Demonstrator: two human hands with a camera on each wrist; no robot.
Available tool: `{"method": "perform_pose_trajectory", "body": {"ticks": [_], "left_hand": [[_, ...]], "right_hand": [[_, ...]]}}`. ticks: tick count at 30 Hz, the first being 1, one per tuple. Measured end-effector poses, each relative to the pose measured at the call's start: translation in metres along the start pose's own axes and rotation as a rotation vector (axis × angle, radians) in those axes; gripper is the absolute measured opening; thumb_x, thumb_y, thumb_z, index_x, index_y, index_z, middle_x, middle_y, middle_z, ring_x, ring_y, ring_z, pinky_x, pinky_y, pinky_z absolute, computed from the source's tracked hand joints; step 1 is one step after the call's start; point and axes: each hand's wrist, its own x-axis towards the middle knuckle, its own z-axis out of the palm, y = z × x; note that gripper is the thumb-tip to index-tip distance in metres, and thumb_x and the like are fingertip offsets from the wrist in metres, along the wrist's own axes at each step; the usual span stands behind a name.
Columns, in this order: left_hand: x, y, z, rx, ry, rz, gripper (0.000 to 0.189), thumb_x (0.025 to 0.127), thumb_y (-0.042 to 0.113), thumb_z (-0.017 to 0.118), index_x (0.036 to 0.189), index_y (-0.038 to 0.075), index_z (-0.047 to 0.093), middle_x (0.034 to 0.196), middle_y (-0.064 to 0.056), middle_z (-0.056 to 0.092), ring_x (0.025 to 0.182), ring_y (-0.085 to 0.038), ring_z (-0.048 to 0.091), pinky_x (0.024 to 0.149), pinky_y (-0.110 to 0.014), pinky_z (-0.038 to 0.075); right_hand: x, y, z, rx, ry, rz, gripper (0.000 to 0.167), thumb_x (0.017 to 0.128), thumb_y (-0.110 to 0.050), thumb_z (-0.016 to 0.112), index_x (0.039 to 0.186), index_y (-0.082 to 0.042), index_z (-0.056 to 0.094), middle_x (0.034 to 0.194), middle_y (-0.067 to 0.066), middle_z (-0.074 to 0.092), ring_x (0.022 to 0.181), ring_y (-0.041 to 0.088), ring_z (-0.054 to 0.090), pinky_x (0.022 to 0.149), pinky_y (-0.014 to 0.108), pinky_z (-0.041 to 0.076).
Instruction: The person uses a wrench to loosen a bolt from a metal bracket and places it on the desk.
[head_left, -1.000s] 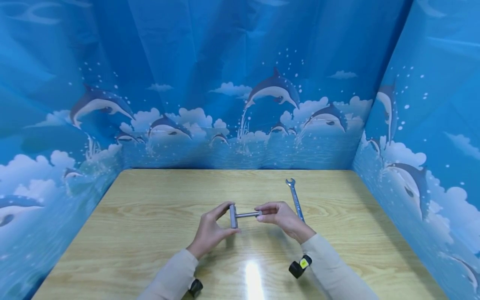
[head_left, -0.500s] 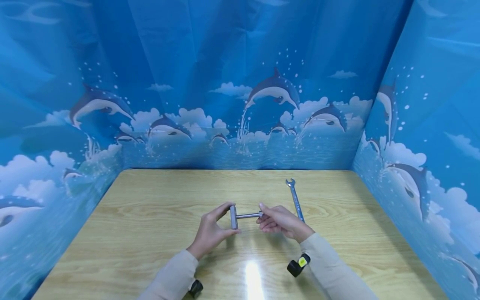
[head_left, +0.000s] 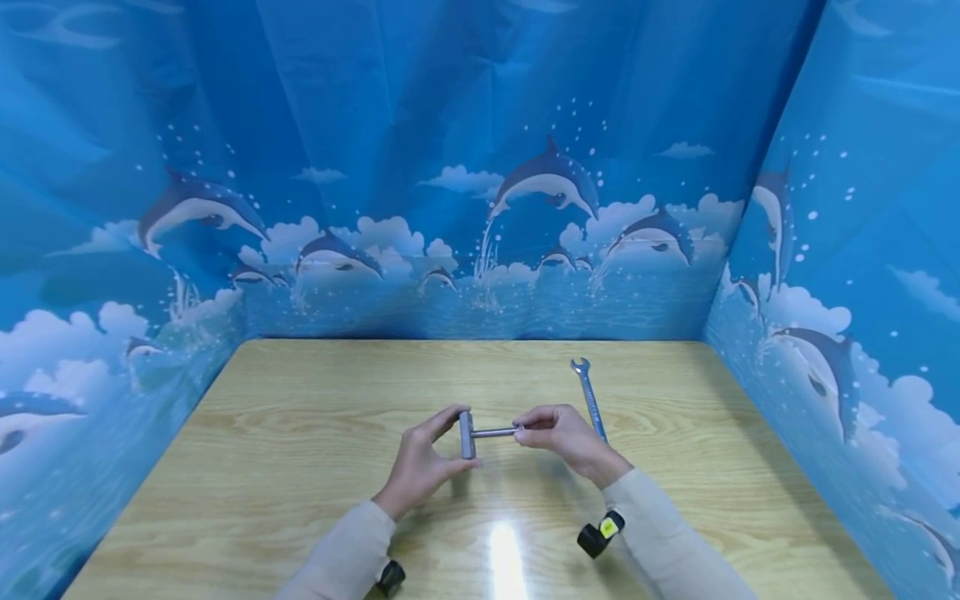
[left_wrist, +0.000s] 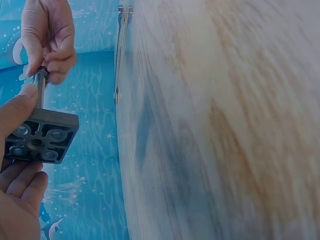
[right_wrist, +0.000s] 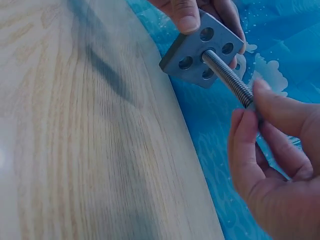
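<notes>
My left hand grips a grey square metal plate by opposite edges, thumb on one and fingers on the other. Several round holes pierce the plate around a central hole. Out of that middle hole a threaded bolt extends to the right, roughly level above the table in the head view. My right hand pinches the bolt's far end between thumb and fingers. The fingertips partly cover that end. From the left wrist view, the plate's ribbed back shows, with the threaded central hole.
An open-ended wrench lies on the wood-grain table, beyond and right of my right hand. Blue dolphin-print sheeting rises behind the table and along both sides. A black wrist camera hangs below my right sleeve.
My right hand's thumb and fingers roll at the bolt's end: half a second ago the thumb was raised with fingers below, and now they pinch as before. The left hand and plate stay nearly still.
</notes>
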Motion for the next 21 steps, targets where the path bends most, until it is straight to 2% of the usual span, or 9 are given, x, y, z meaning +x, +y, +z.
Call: {"method": "perform_pose_trajectory", "body": {"ticks": [3,7,10,14,18,21], "left_hand": [[0.0000,-0.0003,-0.0004,0.000,0.002,-0.001,0.073,0.063,0.009,0.088,0.130,0.012,0.058,0.132,-0.010,0.059,0.122,-0.022,0.056,0.102,-0.029,0.047],[0.0003,0.0006,-0.0011,0.005,0.009,0.003,0.073,0.064,0.010,0.088,0.131,0.012,0.057,0.132,-0.008,0.059,0.122,-0.021,0.056,0.102,-0.029,0.047],[0.0002,0.0012,-0.0016,0.000,0.011,0.004,0.073,0.064,0.010,0.088,0.130,0.012,0.057,0.132,-0.007,0.059,0.122,-0.021,0.056,0.102,-0.030,0.047],[0.0001,0.0005,-0.0013,-0.010,0.015,0.003,0.073,0.063,0.008,0.088,0.130,0.011,0.058,0.131,-0.005,0.060,0.122,-0.021,0.056,0.102,-0.029,0.047],[0.0000,-0.0012,-0.0002,-0.015,0.016,0.009,0.073,0.062,0.006,0.088,0.129,0.010,0.059,0.131,-0.009,0.060,0.121,-0.022,0.056,0.102,-0.029,0.047],[-0.0003,-0.0021,0.0004,-0.015,0.011,0.017,0.074,0.061,0.007,0.089,0.129,0.010,0.058,0.131,-0.010,0.060,0.122,-0.023,0.056,0.102,-0.029,0.047]], "right_hand": [[0.0010,0.0013,0.0020,-0.031,0.040,-0.033,0.037,0.081,-0.010,0.076,0.113,0.005,0.064,0.111,0.013,0.066,0.093,0.016,0.064,0.091,0.034,0.055],[0.0020,0.0022,0.0030,-0.013,0.048,-0.046,0.037,0.080,-0.007,0.076,0.113,0.005,0.064,0.119,0.020,0.063,0.094,0.015,0.064,0.090,0.031,0.056],[0.0023,0.0027,0.0027,-0.016,0.031,-0.046,0.038,0.081,-0.009,0.076,0.115,0.003,0.064,0.121,0.020,0.062,0.096,0.015,0.064,0.091,0.032,0.055],[0.0019,0.0035,0.0011,0.015,-0.038,-0.037,0.045,0.088,-0.019,0.071,0.124,0.005,0.058,0.123,0.020,0.060,0.106,0.028,0.063,0.098,0.038,0.053],[0.0018,0.0038,0.0005,0.031,-0.093,0.018,0.056,0.096,-0.038,0.056,0.121,0.012,0.054,0.110,0.019,0.065,0.104,0.033,0.065,0.096,0.038,0.054],[0.0024,0.0040,0.0005,0.001,-0.107,0.074,0.068,0.097,-0.051,0.048,0.112,0.015,0.058,0.091,0.012,0.068,0.084,0.021,0.067,0.084,0.032,0.060]]}}
